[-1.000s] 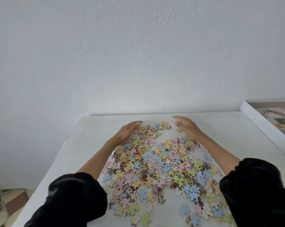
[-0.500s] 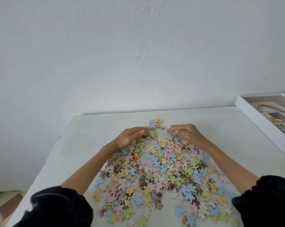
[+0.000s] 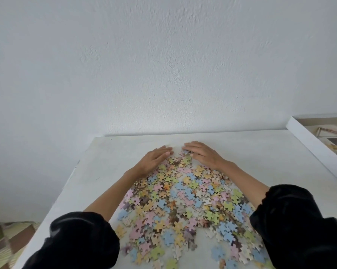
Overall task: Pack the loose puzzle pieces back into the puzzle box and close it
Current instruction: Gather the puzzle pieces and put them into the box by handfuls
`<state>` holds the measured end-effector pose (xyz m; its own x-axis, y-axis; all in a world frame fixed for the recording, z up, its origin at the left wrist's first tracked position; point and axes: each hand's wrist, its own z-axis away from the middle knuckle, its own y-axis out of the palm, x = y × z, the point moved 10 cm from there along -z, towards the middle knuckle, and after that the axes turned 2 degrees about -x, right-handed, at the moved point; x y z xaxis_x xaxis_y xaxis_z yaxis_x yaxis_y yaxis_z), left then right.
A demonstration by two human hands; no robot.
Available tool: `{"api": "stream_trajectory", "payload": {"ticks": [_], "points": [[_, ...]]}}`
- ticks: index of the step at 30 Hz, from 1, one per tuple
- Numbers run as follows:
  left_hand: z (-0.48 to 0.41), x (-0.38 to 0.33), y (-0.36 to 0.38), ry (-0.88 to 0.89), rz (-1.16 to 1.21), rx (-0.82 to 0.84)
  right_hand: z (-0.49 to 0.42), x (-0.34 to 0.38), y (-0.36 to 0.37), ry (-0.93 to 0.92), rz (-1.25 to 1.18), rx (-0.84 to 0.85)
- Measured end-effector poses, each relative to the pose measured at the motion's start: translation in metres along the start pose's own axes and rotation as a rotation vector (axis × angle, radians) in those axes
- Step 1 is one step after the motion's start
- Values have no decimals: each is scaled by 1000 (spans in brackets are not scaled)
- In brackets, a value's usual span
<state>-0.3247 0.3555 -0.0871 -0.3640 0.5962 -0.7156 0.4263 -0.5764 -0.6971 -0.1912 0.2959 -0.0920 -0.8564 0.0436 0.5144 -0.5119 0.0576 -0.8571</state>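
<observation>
A wide spread of pastel puzzle pieces (image 3: 183, 202) in pink, blue, green and yellow covers the white table (image 3: 260, 152) between my forearms. My left hand (image 3: 154, 159) lies flat on the far left edge of the spread, fingers straight and pointing right. My right hand (image 3: 201, 153) lies flat on the far right edge, fingers pointing left, with a few pieces under its fingertips. The fingertips of both hands nearly meet behind the pile. The open white puzzle box (image 3: 307, 140) stands at the table's right edge, partly cut off by the frame.
A bare white wall rises right behind the table. The table's left edge (image 3: 67, 183) drops to a patterned floor covering (image 3: 6, 239). Bare tabletop lies left of the pile and between the pile and the box.
Both hands came down from hovering apart onto the far edge of the pile and closed toward each other, drawing the stray far pieces in against the heap.
</observation>
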Motion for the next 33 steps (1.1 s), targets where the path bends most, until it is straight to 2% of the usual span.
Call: {"api": "stream_trajectory", "payload": {"ticks": [9,16,21,26,29,33], "points": [[25,-24,13,48,21,103,42,11,3,-48,-63,12],[68,-2,-33,-46,82,-96,107,-13,-50,116,-117,-241],[106,24,-32,-148,45,-165,135,-42,-24,225,-27,-110],[107,-6,-10,-100,-89,-180,130,-23,-4,231,21,-82],[112,-20,-13,-77,-80,-237,138,-13,-15,265,-36,-159],[131,-36,-16,52,-297,-264,172,18,-25,217,-46,-210]]}}
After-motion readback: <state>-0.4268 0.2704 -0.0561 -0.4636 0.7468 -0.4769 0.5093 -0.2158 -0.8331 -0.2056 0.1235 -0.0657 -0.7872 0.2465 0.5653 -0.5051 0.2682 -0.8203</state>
